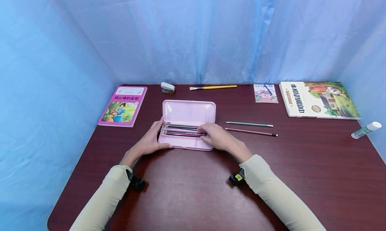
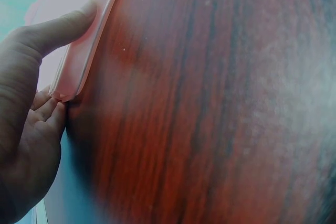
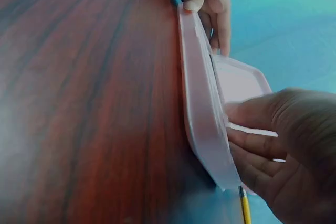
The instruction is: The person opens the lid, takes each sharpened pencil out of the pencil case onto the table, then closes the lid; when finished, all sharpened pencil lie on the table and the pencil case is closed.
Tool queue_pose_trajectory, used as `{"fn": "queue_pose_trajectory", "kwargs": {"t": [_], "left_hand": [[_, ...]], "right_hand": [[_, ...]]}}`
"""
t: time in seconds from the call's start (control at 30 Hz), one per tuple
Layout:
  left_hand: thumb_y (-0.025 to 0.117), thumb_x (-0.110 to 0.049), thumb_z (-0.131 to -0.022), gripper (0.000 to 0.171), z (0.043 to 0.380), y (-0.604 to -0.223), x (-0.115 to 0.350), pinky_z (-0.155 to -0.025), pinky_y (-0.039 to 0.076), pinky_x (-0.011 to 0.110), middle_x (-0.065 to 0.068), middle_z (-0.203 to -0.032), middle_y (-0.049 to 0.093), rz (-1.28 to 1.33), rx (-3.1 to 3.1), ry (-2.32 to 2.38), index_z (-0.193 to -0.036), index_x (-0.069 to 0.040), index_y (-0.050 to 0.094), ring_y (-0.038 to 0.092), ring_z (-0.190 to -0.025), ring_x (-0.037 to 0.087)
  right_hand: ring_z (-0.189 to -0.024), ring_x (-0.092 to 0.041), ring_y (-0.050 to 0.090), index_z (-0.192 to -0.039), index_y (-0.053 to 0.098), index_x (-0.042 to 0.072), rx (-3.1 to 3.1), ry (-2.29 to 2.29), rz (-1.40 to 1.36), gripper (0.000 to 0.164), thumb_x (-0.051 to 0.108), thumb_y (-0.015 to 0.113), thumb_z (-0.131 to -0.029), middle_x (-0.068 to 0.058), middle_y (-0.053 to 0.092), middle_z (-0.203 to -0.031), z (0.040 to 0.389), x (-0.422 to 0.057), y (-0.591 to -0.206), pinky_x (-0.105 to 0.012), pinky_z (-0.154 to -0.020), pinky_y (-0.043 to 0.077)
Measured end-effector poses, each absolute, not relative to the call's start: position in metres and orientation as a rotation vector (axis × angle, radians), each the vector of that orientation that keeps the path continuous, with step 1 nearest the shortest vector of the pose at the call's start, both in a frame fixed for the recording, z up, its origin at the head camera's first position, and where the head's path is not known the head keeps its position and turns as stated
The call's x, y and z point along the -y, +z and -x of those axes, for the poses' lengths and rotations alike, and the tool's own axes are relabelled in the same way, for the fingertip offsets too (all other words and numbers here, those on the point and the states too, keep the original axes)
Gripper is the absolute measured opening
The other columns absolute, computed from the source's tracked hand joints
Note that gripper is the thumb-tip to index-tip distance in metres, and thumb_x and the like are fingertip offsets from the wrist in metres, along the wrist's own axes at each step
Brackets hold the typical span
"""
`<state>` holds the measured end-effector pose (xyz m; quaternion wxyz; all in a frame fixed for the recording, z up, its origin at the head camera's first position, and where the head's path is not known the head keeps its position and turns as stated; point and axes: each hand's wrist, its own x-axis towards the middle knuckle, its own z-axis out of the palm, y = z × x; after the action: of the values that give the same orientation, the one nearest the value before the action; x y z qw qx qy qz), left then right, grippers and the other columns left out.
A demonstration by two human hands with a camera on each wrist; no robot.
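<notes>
A pink pencil case (image 1: 181, 143) lies with its lid (image 1: 189, 112) raised at the back. Several pencils (image 1: 181, 134) lie lengthwise inside it. My left hand (image 1: 150, 139) grips the case's left end, thumb along the front edge and fingers at the side. In the left wrist view, that thumb (image 2: 68, 27) presses on the pink rim. My right hand (image 1: 218, 137) reaches into the case's right half, thumb and fingers about the pencils' right ends. From the right wrist, my right fingers (image 3: 254, 153) dip behind the case wall, which hides their tips.
Right of the case lie a green pencil (image 1: 250, 124) and a red pencil (image 1: 253, 132). Behind are a stapler (image 1: 167, 87) and a yellow-handled paintbrush (image 1: 218, 87). Also there: a pink book (image 1: 123, 106), a small packet (image 1: 265, 93), a larger book (image 1: 319, 100), a glue stick (image 1: 365, 130).
</notes>
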<state>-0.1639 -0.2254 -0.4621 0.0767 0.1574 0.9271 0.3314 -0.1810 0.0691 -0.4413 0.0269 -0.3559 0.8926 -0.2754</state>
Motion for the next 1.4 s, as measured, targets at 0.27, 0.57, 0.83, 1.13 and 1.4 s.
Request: {"fn": "queue_pose_trajectory", "kwargs": {"t": [0.27,0.57,0.83,1.13,1.4], "left_hand": [[0.078,-0.05,-0.065,0.116,0.164,-0.461,0.226,-0.105,0.027,0.043,0.005,-0.14,0.027,-0.475,-2.776,1.001,-0.149,-0.021,0.004,0.031,-0.125,0.019],[0.077,-0.052,-0.065,0.116,0.164,-0.462,0.227,-0.105,0.026,0.044,0.005,-0.141,0.027,-0.475,-2.772,1.011,-0.149,-0.023,0.004,0.03,-0.125,0.019],[0.077,-0.052,-0.065,0.116,0.162,-0.463,0.226,-0.105,0.025,0.047,0.006,-0.142,0.026,-0.463,-2.775,0.991,-0.149,-0.023,0.003,0.029,-0.127,0.021],[0.077,-0.052,-0.065,0.116,0.162,-0.462,0.226,-0.106,0.025,0.046,0.005,-0.141,0.026,-0.445,-2.771,1.003,-0.149,-0.024,0.003,0.029,-0.126,0.021],[0.077,-0.051,-0.065,0.115,0.162,-0.462,0.225,-0.106,0.025,0.047,0.005,-0.142,0.026,-0.435,-2.769,1.006,-0.149,-0.024,0.004,0.029,-0.126,0.021]], "right_hand": [[-0.089,-0.019,0.058,-0.1,0.067,0.002,-2.717,-0.803,1.074,0.017,0.005,0.063,-0.083,-0.007,0.065,-0.093,0.187,-0.063,-0.436,-0.035,-0.083,0.045],[-0.083,-0.015,0.056,-0.097,0.07,0.005,-2.632,-0.856,1.079,0.015,0.003,0.062,-0.084,-0.003,0.067,-0.089,0.19,-0.063,-0.436,-0.032,-0.078,0.045],[-0.077,-0.013,0.054,-0.094,0.068,0.004,-2.602,-0.854,0.997,0.016,-0.001,0.059,-0.082,-0.002,0.063,-0.082,0.188,-0.059,-0.434,-0.029,-0.074,0.045],[-0.074,-0.01,0.055,-0.09,0.067,0.006,-2.652,-1.06,0.99,0.008,0.005,0.064,-0.083,0.001,0.062,-0.08,0.189,-0.065,-0.439,-0.026,-0.07,0.046],[-0.076,-0.011,0.055,-0.091,0.068,0.008,-2.68,-1.189,0.89,0.009,0.005,0.067,-0.082,0.002,0.062,-0.082,0.185,-0.125,-0.428,-0.032,-0.071,0.047]]}}
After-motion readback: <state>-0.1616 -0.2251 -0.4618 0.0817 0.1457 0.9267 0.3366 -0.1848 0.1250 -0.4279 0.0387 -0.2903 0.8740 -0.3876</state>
